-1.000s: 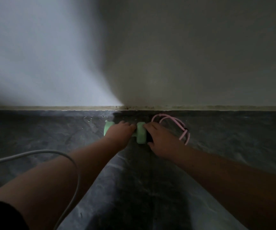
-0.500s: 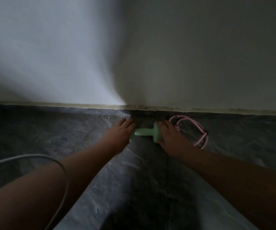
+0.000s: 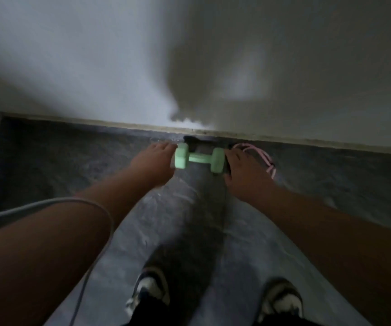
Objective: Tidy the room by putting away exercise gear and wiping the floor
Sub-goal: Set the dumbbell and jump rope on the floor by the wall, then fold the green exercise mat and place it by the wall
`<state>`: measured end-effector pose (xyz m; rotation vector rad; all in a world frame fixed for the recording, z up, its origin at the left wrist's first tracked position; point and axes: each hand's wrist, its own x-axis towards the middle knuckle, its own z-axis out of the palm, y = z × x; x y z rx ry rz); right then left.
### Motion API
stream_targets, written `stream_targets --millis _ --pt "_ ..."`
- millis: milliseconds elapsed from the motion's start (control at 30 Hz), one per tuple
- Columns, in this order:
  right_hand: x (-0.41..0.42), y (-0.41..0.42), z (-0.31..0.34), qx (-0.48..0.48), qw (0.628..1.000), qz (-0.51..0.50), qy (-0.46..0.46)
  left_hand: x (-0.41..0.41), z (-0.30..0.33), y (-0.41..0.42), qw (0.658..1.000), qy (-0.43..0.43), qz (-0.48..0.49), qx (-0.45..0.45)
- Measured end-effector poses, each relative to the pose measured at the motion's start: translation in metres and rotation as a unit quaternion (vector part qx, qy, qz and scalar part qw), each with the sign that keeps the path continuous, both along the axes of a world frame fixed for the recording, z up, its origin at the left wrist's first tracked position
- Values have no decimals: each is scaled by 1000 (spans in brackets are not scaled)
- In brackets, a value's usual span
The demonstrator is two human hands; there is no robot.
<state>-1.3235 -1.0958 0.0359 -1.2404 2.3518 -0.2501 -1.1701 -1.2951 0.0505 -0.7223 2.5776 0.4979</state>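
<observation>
A mint-green dumbbell point(image 3: 199, 158) lies on the dark marbled floor point(image 3: 189, 220), close to the foot of the wall. My left hand point(image 3: 153, 164) rests flat at its left head with the fingers stretched out and nothing in it. At the dumbbell's right head is my right hand point(image 3: 243, 175), fingers spread low over the floor. The handle between the two heads is uncovered. A pink cord point(image 3: 266, 158) lies looped on the floor just right of my right hand, partly hidden by it.
A pale wall with a light skirting strip point(image 3: 119, 124) runs across just behind the dumbbell. A white cable point(image 3: 48, 203) hangs over my left forearm. My two shoes point(image 3: 152, 288) point(image 3: 281, 300) stand at the bottom of the view.
My left hand has come off the dumbbell's handle and moved to its left end, so the whole dumbbell now shows. The view has tilted down and my shoes have come into sight.
</observation>
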Motion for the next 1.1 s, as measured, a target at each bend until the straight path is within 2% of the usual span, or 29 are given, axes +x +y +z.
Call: stream_targets --millis 133,233,433,567,633,733,833,1000,1100 --pt "29 18 119 -6 999 36 2 36 124 18 1000 -10 10 7" --pt "49 15 243 -12 999 47 -7 60 240 31 1000 -5 5 -1" --pt "94 0 506 -42 996 82 8 117 488 44 995 44 71 -46" --pt "129 0 648 -66 992 104 34 161 621 55 989 53 91 -106" --pt "145 0 695 -89 989 107 55 179 666 61 984 54 93 -139" --pt "170 0 741 -88 989 109 41 203 715 66 978 53 110 -170" --pt "185 1 773 -110 986 124 24 225 758 67 961 85 182 -188" --pt "183 -2 814 -145 965 219 26 259 804 98 923 84 302 -225" --pt "187 6 832 -179 935 305 34 282 818 151 884 81 388 -248"
